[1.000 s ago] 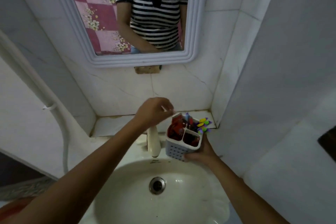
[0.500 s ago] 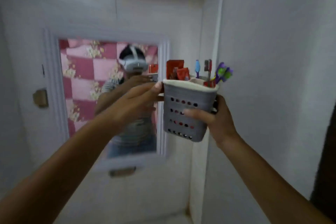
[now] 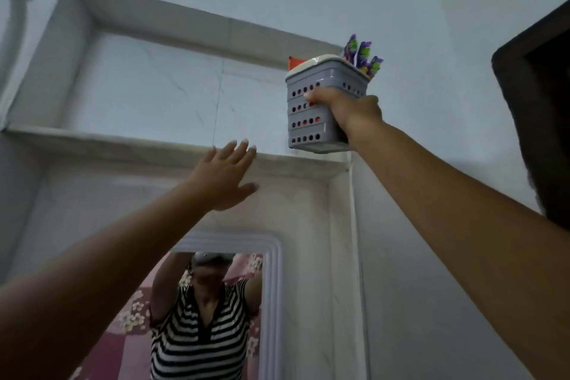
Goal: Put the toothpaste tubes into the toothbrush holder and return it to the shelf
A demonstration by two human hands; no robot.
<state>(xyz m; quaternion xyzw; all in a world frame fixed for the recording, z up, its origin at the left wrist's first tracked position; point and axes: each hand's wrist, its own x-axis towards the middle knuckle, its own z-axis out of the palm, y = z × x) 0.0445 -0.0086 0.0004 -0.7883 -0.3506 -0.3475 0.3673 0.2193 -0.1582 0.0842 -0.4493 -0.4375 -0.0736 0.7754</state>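
Reaching upward from the lower corners of the view, both forearms extend toward a recessed wall niche. Left hand [image 3: 223,177]: fully open, fingers spread, palm toward the wall, holding nothing; its fingertips lie level with the front edge of the shelf [image 3: 129,145]. Right hand [image 3: 347,109]: closed around the grey perforated toothbrush holder [image 3: 311,116], fingers wrapped on its front and right faces. The holder is upright at the right end of the niche, with its base at or just above the shelf ledge; contact with the ledge cannot be determined. A red toothpaste tube [image 3: 295,63] projects above the rear left of the holder's white rim. Purple and green toothbrushes [image 3: 362,54] project from the right compartment. Below the shelf, a white-framed mirror [image 3: 274,302] reflects a person in a striped shirt with both arms raised.
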